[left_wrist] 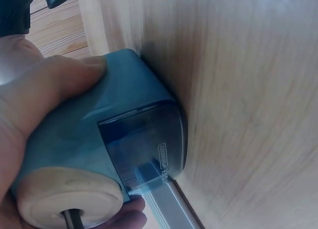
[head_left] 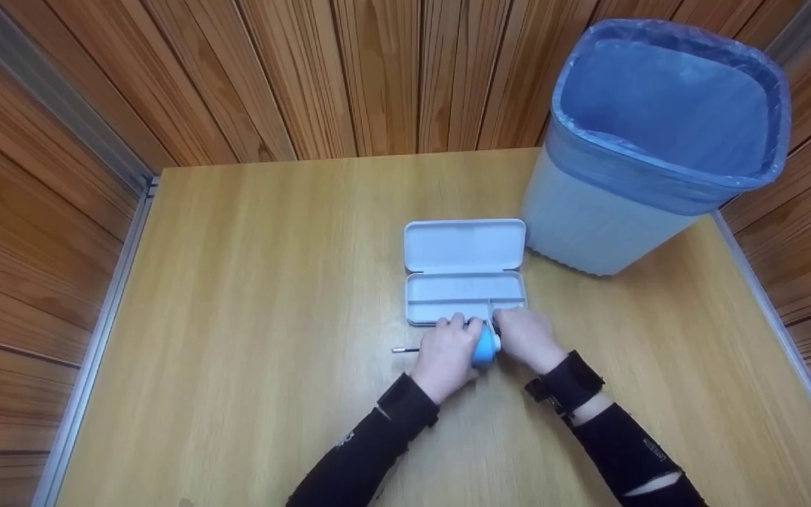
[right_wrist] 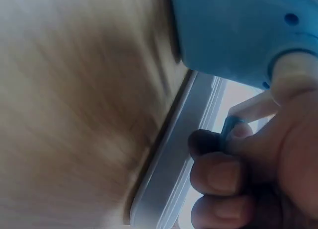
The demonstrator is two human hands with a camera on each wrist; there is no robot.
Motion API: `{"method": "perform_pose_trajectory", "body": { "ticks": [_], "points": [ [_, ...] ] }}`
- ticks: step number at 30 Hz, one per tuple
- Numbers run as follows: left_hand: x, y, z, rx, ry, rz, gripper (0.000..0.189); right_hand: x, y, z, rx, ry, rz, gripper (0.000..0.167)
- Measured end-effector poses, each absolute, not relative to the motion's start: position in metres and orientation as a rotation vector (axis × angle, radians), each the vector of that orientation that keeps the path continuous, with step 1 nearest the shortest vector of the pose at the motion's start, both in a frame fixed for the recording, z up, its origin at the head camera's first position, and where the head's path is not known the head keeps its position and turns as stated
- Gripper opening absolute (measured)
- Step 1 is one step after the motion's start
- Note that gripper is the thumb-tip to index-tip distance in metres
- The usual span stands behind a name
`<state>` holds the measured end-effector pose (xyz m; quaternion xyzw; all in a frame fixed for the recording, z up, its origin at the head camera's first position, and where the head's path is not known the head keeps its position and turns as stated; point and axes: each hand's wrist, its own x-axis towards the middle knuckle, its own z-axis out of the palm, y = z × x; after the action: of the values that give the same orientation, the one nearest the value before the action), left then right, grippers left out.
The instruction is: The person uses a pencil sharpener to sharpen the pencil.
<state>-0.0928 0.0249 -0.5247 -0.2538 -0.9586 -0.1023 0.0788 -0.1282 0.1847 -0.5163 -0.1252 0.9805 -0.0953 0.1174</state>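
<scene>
My left hand (head_left: 445,355) grips a blue crank pencil sharpener (head_left: 483,348) on the table, thumb on one side and fingers on the other. A pencil (head_left: 404,350) sticks out of the sharpener's left end; its tip is hidden inside. In the left wrist view the sharpener's dark see-through shavings drawer (left_wrist: 144,144) faces the camera. At the sharpener's other end, my right hand (head_left: 529,338) pinches the dark knob (right_wrist: 229,131) of the white crank arm (right_wrist: 253,107) between thumb and curled fingers. Just beyond both hands lies an open pale pencil case (head_left: 465,246), its compartments showing.
A white bin (head_left: 588,211) lined with a blue bag (head_left: 666,105) stands at the back right, close to the pencil case's lid. Wood-panelled walls (head_left: 377,77) border the wooden table (head_left: 250,296) at the back and sides.
</scene>
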Motion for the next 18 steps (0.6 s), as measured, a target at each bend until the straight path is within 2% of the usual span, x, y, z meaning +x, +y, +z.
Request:
{"method": "perform_pose_trajectory", "body": {
  "ticks": [8, 18],
  "points": [
    [-0.092, 0.025, -0.524, -0.731, -2.848, -0.282, 0.068, -0.122, 0.185, -0.527, -0.418, 2.945, -0.223, 0.012],
    [-0.091, 0.026, -0.522, -0.74, -2.883, -0.289, 0.066, -0.107, 0.187, -0.536, -0.369, 2.893, -0.416, 0.011]
  ]
}}
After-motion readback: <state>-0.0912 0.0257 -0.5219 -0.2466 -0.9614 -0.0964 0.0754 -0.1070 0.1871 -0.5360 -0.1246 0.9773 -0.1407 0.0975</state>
